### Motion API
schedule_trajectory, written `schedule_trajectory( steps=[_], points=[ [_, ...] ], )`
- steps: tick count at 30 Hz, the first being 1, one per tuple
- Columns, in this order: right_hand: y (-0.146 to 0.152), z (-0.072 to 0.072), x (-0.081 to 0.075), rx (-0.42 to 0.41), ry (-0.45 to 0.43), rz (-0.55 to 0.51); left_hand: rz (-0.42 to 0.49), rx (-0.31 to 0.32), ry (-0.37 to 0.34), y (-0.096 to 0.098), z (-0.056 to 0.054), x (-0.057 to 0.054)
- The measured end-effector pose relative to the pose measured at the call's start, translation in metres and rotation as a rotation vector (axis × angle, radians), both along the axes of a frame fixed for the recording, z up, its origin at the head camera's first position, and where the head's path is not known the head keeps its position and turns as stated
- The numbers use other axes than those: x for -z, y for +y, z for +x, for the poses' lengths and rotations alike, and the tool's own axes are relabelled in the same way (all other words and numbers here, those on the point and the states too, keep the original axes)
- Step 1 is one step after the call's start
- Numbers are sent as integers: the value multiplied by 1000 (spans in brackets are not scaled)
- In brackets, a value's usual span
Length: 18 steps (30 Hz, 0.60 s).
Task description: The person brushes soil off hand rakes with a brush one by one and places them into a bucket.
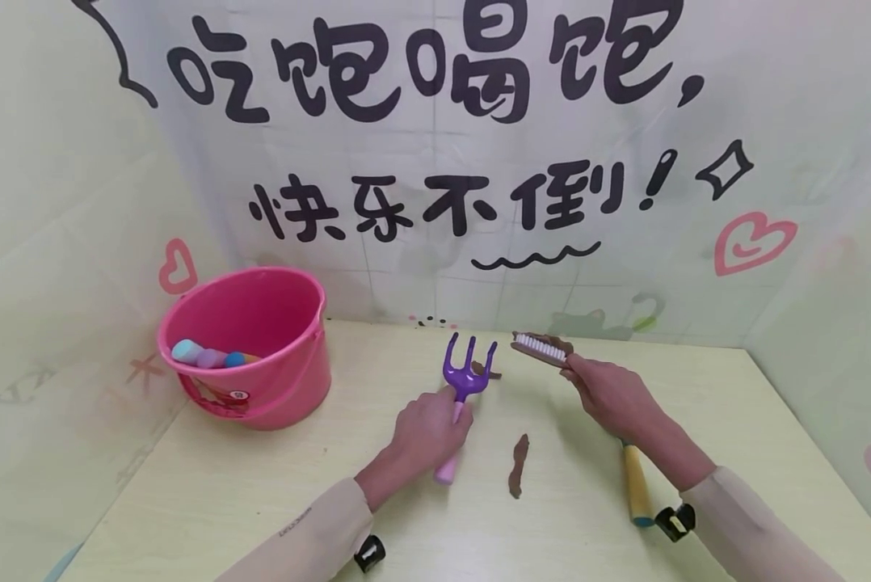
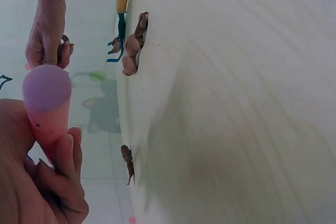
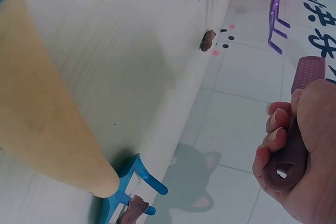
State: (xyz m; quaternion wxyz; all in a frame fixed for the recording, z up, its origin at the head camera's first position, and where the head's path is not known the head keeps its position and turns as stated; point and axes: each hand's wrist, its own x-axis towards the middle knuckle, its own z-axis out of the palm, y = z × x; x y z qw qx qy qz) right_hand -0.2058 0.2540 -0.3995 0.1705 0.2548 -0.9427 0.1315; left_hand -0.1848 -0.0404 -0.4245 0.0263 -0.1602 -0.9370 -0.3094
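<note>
Left hand [image 1: 430, 428] grips the purple 3-pronged plastic fork [image 1: 466, 380] by its pink handle [image 1: 446, 471]; right hand [image 1: 616, 398] grips the brown, white-bristled brush [image 1: 540, 347]. Both tools, above the pale wooden bench [image 1: 261, 501], appear light, stiff; hold by handles.

**Background stuff rundown: pink bucket + wall art**

Pink bucket [image 1: 297, 396] stands upright at the back left of the pale table [image 1: 210, 477], carry handle hanging down in front, w/ a small sticker [image 1: 238, 395] on the side. A few round-ended handles [image 1: 208, 358] poke up inside, light blue, purple & darker blue. Over on the rt there's a little rake [image 3: 124, 188] on the table, blue tines, wooden grip. Back wall's a printed sheet [image 1: 399, 295] w/ 2 rows of big blk Chinese lettering [image 1: 459, 202], a squiggle [image 1: 537, 260] underneath, pink hearts [image 1: 754, 245] on either side, + a faint cat print [image 1: 579, 325] low down.
</note>
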Motion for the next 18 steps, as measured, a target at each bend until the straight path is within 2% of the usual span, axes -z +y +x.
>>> schedule_trajectory(
  steps=[8,18],
  points=[
    [-1,0,2,1,0,-10,-34,-20,13,-26,1,-22],
    [1,0,8,-2,-6,-10,-68,-57,14,-50,2,-38]
  ],
)
